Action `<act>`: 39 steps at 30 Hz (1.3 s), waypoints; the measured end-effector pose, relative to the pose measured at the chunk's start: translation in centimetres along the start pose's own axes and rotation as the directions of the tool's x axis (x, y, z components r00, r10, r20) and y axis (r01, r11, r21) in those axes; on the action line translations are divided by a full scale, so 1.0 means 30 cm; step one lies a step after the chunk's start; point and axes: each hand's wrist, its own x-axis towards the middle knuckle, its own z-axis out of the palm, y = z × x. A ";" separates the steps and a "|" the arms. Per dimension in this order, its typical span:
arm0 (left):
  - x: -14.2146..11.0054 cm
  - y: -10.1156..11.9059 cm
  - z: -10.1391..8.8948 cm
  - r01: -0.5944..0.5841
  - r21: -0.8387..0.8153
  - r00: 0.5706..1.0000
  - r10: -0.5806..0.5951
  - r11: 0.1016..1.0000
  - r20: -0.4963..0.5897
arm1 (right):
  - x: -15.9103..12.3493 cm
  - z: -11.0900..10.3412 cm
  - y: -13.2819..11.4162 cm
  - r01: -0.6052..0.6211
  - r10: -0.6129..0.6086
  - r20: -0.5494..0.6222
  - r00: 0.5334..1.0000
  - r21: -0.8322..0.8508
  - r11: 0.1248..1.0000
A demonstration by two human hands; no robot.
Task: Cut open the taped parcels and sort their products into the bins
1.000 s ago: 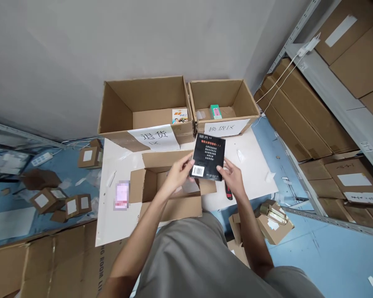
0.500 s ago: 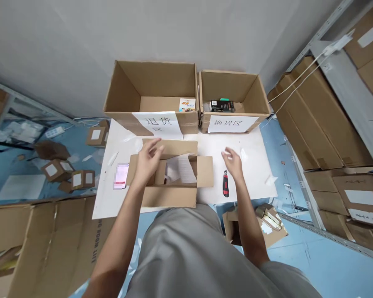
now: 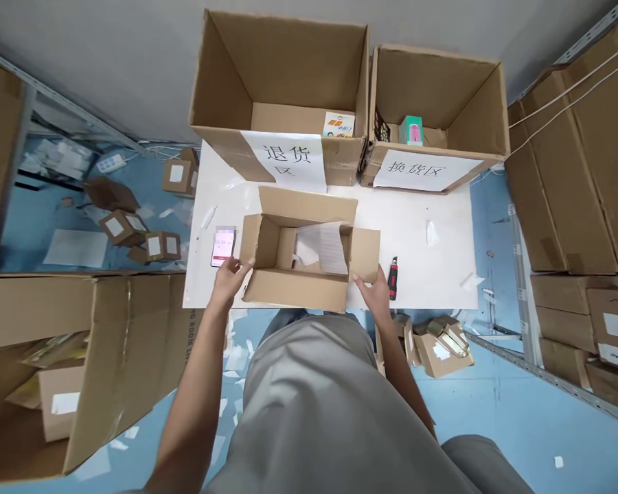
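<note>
The black box [image 3: 382, 127] has changed place: a second ago both hands had it over the carton [image 3: 294, 289], and now it sits in the right bin [image 3: 474, 113], against the left wall and beside the green box [image 3: 410, 131]. Only a slice of it shows (whether it stands or leans, I cannot tell).

The hands have since come down to the carton, one at each end. The left hand [image 3: 227, 281] is at the near corner of the left flap [image 3: 250, 240], thumb and fingers slightly parted around the edge; whether they pinch it, I cannot tell. The right hand [image 3: 375, 295] has its thumb at the near corner of the right flap [image 3: 365, 252]; its other fingers are partly hidden, so their grip cannot be told.

The carton stays on the table [image 3: 412, 237], flaps spread, with white wrap [image 3: 320, 247] inside. The cutter [image 3: 393, 278] lies just beside the right hand, the phone [image 3: 223, 245] near the left. In my judgement, the black box is dealt with, and the work now centres on the carton.
</note>
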 end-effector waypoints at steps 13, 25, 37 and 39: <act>0.024 0.013 0.041 0.153 -0.120 0.986 -0.144 0.981 0.084 | -0.170 0.172 -0.108 0.030 0.094 -0.355 0.930 0.328 0.944; -0.063 0.031 0.023 -0.426 -0.123 0.853 0.443 0.896 0.275 | -0.184 0.314 -0.147 -0.112 0.180 -0.340 0.923 0.212 0.971; -0.190 0.032 0.000 -0.534 -0.137 0.779 0.548 0.834 0.305 | -0.474 0.217 -0.199 0.071 0.018 -0.427 0.904 0.193 0.979; -0.248 0.046 0.012 -0.561 -0.157 0.749 0.579 0.813 0.322 | -0.532 0.172 -0.178 0.067 0.039 -0.466 0.884 0.209 0.976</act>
